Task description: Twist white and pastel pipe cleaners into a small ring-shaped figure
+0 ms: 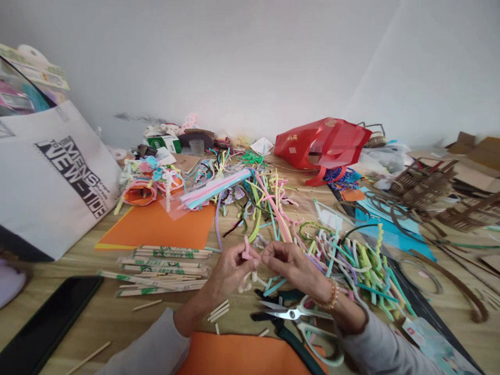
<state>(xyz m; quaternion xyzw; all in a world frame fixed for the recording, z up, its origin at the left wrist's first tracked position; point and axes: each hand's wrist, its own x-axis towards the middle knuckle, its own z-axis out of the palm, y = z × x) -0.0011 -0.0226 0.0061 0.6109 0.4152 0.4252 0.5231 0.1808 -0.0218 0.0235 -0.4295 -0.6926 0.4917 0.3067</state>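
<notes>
Near the middle of the table, my left hand [233,268] pinches a small pink fuzzy piece [246,250], which stands up between thumb and fingers. Close beside it on the right, my right hand [287,260] is closed, its thumb and fingertips pressed together; whatever they hold is too small to make out. Small cream fuzzy pieces [250,281] lie just below my hands. Scissors with pale handles [295,314] lie open under my right wrist, on top of dark-handled cutters [292,344]. Many coloured pipe cleaners [359,265] spread behind and to the right.
Wrapped chopsticks [167,268] lie left of my hands, with a black phone [50,323] beyond them. Orange sheets [164,226] lie behind and an orange sheet [222,354] in front. A white bag [58,172] stands left; a red bag [320,143] lies at the back.
</notes>
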